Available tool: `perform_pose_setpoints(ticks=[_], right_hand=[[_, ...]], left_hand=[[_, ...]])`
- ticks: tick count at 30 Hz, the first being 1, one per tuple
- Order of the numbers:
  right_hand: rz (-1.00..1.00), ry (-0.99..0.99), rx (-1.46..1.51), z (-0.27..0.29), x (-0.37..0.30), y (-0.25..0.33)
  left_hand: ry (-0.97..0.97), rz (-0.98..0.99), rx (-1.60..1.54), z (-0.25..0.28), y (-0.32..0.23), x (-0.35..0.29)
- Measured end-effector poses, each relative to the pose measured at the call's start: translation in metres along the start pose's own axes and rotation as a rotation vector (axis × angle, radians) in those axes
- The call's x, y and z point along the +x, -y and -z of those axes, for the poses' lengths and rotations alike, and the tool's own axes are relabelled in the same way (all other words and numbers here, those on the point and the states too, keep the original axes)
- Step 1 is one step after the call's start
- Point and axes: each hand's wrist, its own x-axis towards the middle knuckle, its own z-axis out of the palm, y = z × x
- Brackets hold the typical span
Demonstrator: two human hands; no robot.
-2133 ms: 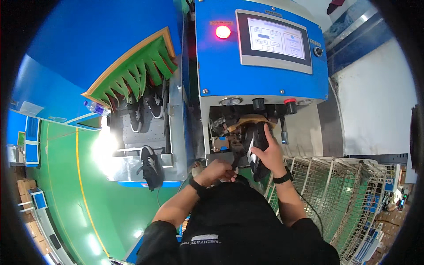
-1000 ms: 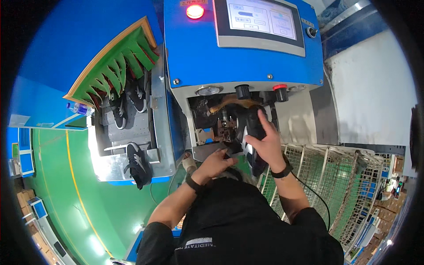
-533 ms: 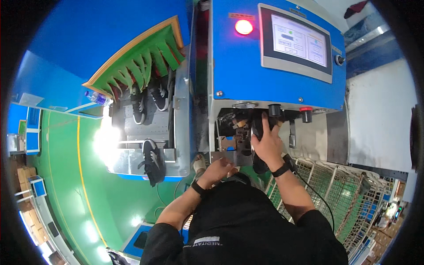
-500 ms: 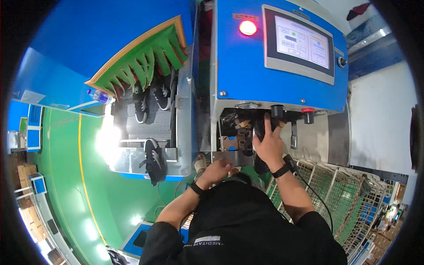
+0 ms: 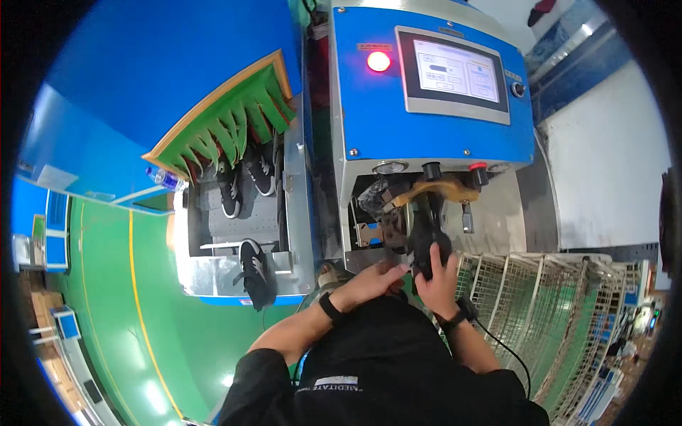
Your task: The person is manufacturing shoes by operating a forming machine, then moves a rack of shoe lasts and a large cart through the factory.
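A black shoe (image 5: 428, 231) sits in the opening under the blue machine (image 5: 369, 113), its far part beneath a yellow-brown curved clamp piece (image 5: 444, 190). My right hand (image 5: 438, 284) grips the shoe's near end from the right, with two fingers stretched along its top. From the left, my left hand (image 5: 371, 281) reaches the same end. Its fingers are bent together at the shoe's edge, and their exact hold is partly hidden.
Left of the machine, a black-and-white sneaker (image 5: 254, 273) rests on the front of a metal conveyor (image 5: 291, 248). Two more sneakers (image 5: 229, 195) lie near a green strip curtain (image 5: 234, 121). A white wire rack (image 5: 526, 291) stands at right. The machine has a lit red lamp (image 5: 379, 62) and a screen (image 5: 455, 71).
My right hand has drawn back toward me along the shoe to its near end. My left hand has moved right to the shoe. The yellow-brown clamp piece now shows over the shoe.
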Motion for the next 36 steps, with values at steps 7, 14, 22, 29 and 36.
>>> perform_pose_setpoints(ticks=[7, 14, 22, 29, 36], right_hand=[[0.001, 0.414, 0.124, 0.078, -0.051, 0.028], [-0.86, 0.258, 1.299, 0.027, -0.008, -0.005], [-0.806, 0.014, 1.663, 0.048, -0.014, -0.024], [-0.725, -0.468, 0.194, 0.3, -0.124, -0.115], [-1.313, -0.416, -0.274, 0.408, -0.189, -0.289]], left_hand=[[0.597, 0.407, -0.648, -0.004, 0.028, 0.023], [0.339, 0.382, -0.211, -0.007, 0.025, 0.0], [-0.041, 0.198, -0.286, 0.022, 0.029, -0.029], [-0.198, 0.185, 0.141, 0.006, 0.031, -0.017], [0.04, 0.218, 0.206, -0.057, -0.041, 0.018]])
